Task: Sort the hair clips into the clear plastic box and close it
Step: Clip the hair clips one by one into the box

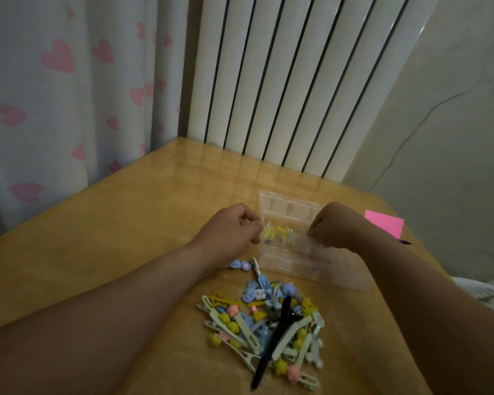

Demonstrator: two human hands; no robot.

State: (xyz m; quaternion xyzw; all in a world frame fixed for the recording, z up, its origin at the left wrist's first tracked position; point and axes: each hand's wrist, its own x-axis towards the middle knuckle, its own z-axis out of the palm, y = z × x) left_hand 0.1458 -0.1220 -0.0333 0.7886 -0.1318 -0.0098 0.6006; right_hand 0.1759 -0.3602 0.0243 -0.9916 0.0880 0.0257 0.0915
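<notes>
A clear plastic box (303, 266) stands on the wooden table (111, 238), its lid raised behind it. Several yellow and pale hair clips (280, 235) sit inside. My left hand (231, 232) pinches the box's left edge with closed fingers. My right hand (337, 226) grips the right edge the same way. In front of the box lies a loose pile of hair clips (265, 323) in blue, yellow, mint and pink. A long black clip (274, 340) lies slanted across the pile.
A pink sticky-note pad (385, 222) lies at the table's right edge, a dark pen tip beside it. A white radiator (283, 81) stands behind the table, a heart-patterned curtain (69, 95) at the left. A wall is on the right.
</notes>
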